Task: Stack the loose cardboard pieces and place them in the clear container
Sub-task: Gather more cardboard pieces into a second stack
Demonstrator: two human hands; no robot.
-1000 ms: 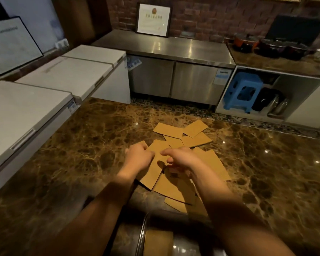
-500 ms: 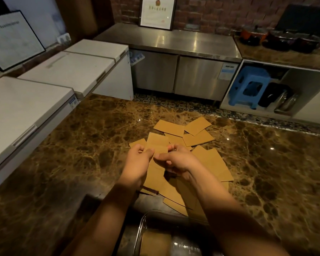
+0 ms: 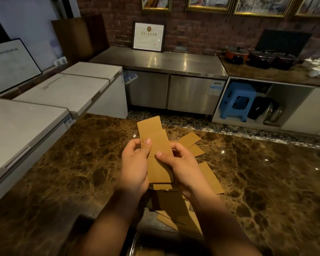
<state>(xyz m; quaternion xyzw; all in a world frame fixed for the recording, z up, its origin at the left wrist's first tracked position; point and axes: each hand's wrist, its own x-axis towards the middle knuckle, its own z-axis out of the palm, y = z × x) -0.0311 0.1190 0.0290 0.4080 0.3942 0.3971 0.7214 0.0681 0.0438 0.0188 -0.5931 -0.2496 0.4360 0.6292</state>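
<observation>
Head view: both hands (image 3: 155,163) pinch tan, flat cardboard pieces (image 3: 155,145).

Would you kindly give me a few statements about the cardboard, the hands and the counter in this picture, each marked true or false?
1. Both the left hand and the right hand grip the held cardboard pieces. True.
2. Every cardboard piece has been picked up. False: loose cardboard pieces lie on the marble counter under and beyond the hands.
3. The clear container sits at the near edge of the view, below the forearms. True.
4. The held pieces are lined up flush. False: one sticks out past the others at the top, and edges are staggered at the bottom.
5. A red stool stands under the far counter. False: the blue stool is there.
</observation>
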